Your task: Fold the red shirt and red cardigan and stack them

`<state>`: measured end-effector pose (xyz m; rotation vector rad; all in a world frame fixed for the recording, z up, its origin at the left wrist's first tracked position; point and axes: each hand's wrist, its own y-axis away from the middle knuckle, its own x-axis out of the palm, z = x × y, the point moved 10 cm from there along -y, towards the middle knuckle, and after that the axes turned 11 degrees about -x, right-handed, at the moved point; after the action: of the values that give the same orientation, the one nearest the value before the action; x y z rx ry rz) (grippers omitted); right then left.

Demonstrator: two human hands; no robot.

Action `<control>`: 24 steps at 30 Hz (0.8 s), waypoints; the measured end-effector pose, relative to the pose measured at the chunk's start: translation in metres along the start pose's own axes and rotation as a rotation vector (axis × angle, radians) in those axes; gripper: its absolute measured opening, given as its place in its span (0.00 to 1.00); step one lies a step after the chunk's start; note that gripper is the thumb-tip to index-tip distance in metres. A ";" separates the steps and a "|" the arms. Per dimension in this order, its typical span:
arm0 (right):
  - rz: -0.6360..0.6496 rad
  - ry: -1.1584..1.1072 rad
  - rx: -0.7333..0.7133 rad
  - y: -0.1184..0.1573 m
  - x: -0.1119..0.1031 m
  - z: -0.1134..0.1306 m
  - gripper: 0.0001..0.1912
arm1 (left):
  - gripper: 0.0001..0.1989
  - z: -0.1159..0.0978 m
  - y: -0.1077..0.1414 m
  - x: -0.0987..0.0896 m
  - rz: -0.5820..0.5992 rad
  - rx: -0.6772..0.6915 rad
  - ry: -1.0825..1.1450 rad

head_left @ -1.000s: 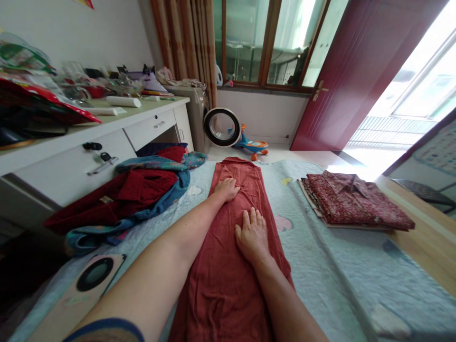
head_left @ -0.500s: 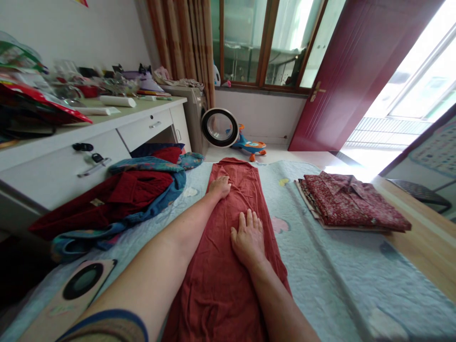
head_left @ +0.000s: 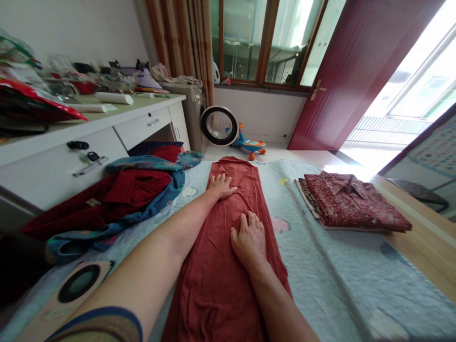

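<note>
Your left hand [head_left: 221,186] shows the clearest change: half a second earlier its fingers are bunched together, and now they fan out over the cloth, the thumb reaching toward the middle. Its grip is released; no fabric shows caught between the fingers. Your right hand [head_left: 248,242] stays nearer to you, with its fingers close together and a little more bent than in that earlier picture. Its grip looks released too, resting rather than clasping, though you cannot see what lies under the palm.

The rust-red garment [head_left: 221,266] lies long and narrow on the pale blue cover [head_left: 302,266], its far end close to the cover's far edge and its near end running out of view. It keeps its place while your left fingers spread, so I judge that you are pressing the cloth, not dragging it. Creases run around both hands and deepen toward the near end, which suggests the surface is only partly flattened.

Toward the cover's right edge, the stack of folded patterned garments [head_left: 356,202] sits unmoved, well apart from your hands. Along the left edge, a dark red garment [head_left: 142,185] lies crumpled with a blue patterned cloth [head_left: 156,204].
</note>
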<state>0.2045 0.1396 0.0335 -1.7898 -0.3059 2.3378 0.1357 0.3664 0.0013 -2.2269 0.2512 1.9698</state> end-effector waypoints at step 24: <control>0.000 -0.026 -0.001 -0.004 0.001 -0.005 0.23 | 0.35 -0.049 0.075 0.002 0.095 0.128 0.063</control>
<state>0.2096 0.1442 0.0322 -1.7614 -0.3105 2.3625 0.1662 0.2825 0.0050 -2.2360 0.4853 1.8721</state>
